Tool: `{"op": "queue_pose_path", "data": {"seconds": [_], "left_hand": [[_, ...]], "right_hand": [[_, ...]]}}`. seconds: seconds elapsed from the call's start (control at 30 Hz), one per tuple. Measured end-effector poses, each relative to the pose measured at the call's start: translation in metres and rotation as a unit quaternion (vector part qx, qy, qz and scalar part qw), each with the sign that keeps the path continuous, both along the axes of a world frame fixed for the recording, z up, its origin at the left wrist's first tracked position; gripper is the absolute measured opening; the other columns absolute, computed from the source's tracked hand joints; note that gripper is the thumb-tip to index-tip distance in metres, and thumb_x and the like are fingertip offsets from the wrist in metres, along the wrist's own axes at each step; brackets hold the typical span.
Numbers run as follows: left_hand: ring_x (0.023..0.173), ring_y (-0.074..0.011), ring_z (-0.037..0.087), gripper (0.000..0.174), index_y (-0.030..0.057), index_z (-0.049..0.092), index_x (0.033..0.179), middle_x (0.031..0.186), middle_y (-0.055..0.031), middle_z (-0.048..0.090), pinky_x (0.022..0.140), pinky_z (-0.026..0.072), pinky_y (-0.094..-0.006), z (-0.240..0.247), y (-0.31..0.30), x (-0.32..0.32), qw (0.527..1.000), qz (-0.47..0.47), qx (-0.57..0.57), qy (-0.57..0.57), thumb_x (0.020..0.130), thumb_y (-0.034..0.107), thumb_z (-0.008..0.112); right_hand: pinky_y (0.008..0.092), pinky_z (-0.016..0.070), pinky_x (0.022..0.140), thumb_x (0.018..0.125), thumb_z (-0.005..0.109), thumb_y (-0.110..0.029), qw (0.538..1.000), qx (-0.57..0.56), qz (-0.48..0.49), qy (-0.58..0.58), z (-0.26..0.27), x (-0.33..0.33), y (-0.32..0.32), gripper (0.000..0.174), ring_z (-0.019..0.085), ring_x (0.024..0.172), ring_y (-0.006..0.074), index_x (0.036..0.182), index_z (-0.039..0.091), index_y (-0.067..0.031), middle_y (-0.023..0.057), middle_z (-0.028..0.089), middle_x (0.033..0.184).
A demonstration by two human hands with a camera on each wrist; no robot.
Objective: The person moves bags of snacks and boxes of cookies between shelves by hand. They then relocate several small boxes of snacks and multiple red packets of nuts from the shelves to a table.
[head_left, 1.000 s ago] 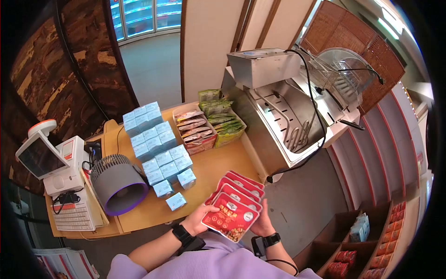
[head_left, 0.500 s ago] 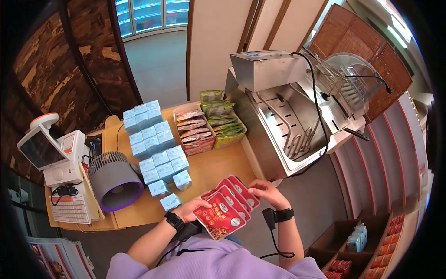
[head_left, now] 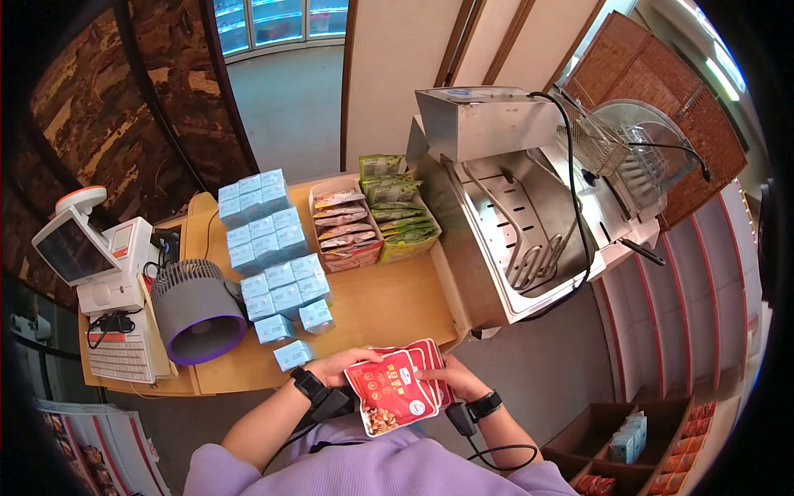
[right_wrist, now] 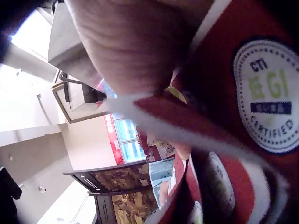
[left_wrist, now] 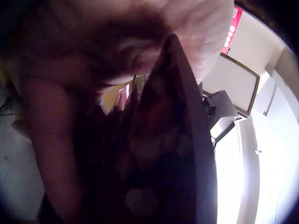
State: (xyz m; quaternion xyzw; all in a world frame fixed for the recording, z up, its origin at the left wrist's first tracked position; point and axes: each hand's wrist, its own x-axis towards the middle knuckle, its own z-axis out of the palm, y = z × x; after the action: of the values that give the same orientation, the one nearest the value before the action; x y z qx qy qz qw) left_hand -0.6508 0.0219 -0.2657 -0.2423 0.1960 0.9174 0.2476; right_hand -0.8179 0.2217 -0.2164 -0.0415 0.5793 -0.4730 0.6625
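A small stack of red snack packets (head_left: 387,392) with pictured nuts is held in front of my body. My left hand (head_left: 341,367) grips their left edge, its fingertips reaching the top. My right hand (head_left: 461,382) pinches the right side, thumb lying across the front packet and fingers behind. Seen from the right wrist, a red packet (right_wrist: 219,28) bears a round white badge (right_wrist: 266,95), and its edges bow apart from those behind. In the left wrist view the packets (left_wrist: 163,140) are a dark wedge under my palm.
Light-blue boxes (head_left: 281,248) stand in blocks on the wooden table (head_left: 372,306). Behind are cartons of pink packets (head_left: 346,227) and green packets (head_left: 401,211). A steel fryer (head_left: 513,223) stands right, a grey-purple round device (head_left: 198,314) and a till (head_left: 83,256) left. Shelves (head_left: 662,306) line the far right.
My right hand has moved from the rear packets' top corner down to the right edge, thumb now on the front. The fanned packets have come closer together and stand more upright.
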Motion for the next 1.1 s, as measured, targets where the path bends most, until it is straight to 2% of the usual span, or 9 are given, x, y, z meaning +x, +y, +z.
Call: {"op": "queue_pose_path", "data": {"seconds": [0.1,0.37,0.5,0.67,0.77,0.97,1.03,1.07,1.1], "left_hand": [[0.103,-0.0176,0.061,0.047,0.0042,0.042,0.130,0.124,-0.0126,0.056,0.088,0.0515,-0.0345,0.014,0.001,-0.004,0.997,-0.005,-0.062,0.044,0.090,0.024,0.056],[0.105,-0.0247,0.058,0.058,0.0103,0.042,0.132,0.128,-0.0129,0.050,0.089,0.0473,-0.0371,0.031,-0.001,-0.002,0.991,0.101,0.024,0.086,0.091,0.052,0.046],[0.117,-0.0204,0.048,0.060,0.0126,0.032,0.139,0.133,-0.0066,0.046,0.098,0.0392,-0.0357,0.040,0.005,-0.015,0.971,0.168,-0.096,0.143,0.093,0.046,0.047],[0.125,-0.0200,0.040,0.085,0.0115,0.004,0.146,0.137,-0.0133,0.038,0.102,0.0345,-0.0372,0.051,0.008,-0.026,0.955,0.238,-0.157,0.082,0.086,0.015,0.063],[0.124,-0.0207,0.040,0.087,0.0106,0.000,0.146,0.136,-0.0130,0.038,0.104,0.0325,-0.0350,0.041,0.017,-0.032,0.911,0.309,-0.272,0.026,0.085,0.012,0.063],[0.127,-0.0203,0.035,0.091,0.0076,0.002,0.144,0.136,-0.0127,0.035,0.105,0.0296,-0.0326,0.046,0.023,-0.029,0.889,0.327,-0.321,-0.004,0.079,0.007,0.066],[0.129,-0.0233,0.033,0.092,0.0099,0.000,0.144,0.140,-0.0115,0.031,0.106,0.0282,-0.0421,0.047,0.016,-0.014,0.905,0.286,-0.315,-0.010,0.080,0.013,0.066],[0.130,-0.0281,0.032,0.090,0.0127,0.000,0.144,0.143,-0.0097,0.026,0.101,0.0295,-0.0553,0.066,0.012,-0.008,0.916,0.229,-0.319,-0.083,0.083,0.020,0.064],[0.130,-0.0281,0.032,0.090,0.0127,0.000,0.144,0.143,-0.0097,0.026,0.101,0.0295,-0.0553,0.062,0.010,-0.002,0.917,0.228,-0.317,-0.082,0.083,0.020,0.064]], "right_hand": [[0.0295,0.0568,0.070,0.078,0.071,-0.009,0.999,-0.006,-0.025,0.030,-0.006,0.004,0.007,0.036,0.067,0.079,0.0173,0.109,0.055,0.0024,0.0117,0.067,0.097],[0.0326,0.0569,0.075,0.082,0.067,-0.010,0.981,-0.008,-0.182,-0.066,-0.015,0.013,0.028,0.041,0.067,0.084,0.0193,0.117,0.048,0.0014,0.0125,0.065,0.103],[0.0341,0.0538,0.083,0.084,0.064,-0.009,0.953,-0.080,-0.291,-0.027,-0.025,0.019,0.016,0.040,0.065,0.094,0.0209,0.120,0.048,0.0004,0.0113,0.063,0.107],[0.0333,0.0530,0.080,0.084,0.063,-0.006,0.928,-0.075,-0.361,0.057,-0.036,0.031,-0.016,0.036,0.064,0.093,0.0201,0.118,0.050,-0.0010,0.0103,0.062,0.108],[0.0328,0.0530,0.079,0.086,0.061,-0.006,0.911,-0.091,-0.384,0.120,-0.046,0.036,-0.034,0.033,0.064,0.092,0.0194,0.117,0.051,-0.0017,0.0093,0.063,0.107],[0.0333,0.0462,0.090,0.089,0.061,-0.014,0.922,-0.122,-0.367,0.023,-0.025,0.040,-0.050,0.039,0.055,0.109,0.0155,0.125,0.046,-0.0097,0.0021,0.056,0.120],[0.0326,0.0474,0.089,0.090,0.060,-0.013,0.942,-0.123,-0.305,-0.067,-0.029,0.036,-0.045,0.043,0.055,0.108,0.0176,0.129,0.042,-0.0096,0.0033,0.055,0.123],[0.0345,0.0444,0.092,0.093,0.056,-0.025,0.948,-0.123,-0.286,-0.066,-0.020,0.036,-0.045,0.042,0.053,0.110,0.0170,0.130,0.042,-0.0113,0.0018,0.054,0.123],[0.0345,0.0444,0.092,0.093,0.056,-0.025,0.948,-0.122,-0.287,-0.065,-0.017,0.035,-0.042,0.042,0.053,0.110,0.0170,0.130,0.042,-0.0113,0.0018,0.054,0.123]]}}
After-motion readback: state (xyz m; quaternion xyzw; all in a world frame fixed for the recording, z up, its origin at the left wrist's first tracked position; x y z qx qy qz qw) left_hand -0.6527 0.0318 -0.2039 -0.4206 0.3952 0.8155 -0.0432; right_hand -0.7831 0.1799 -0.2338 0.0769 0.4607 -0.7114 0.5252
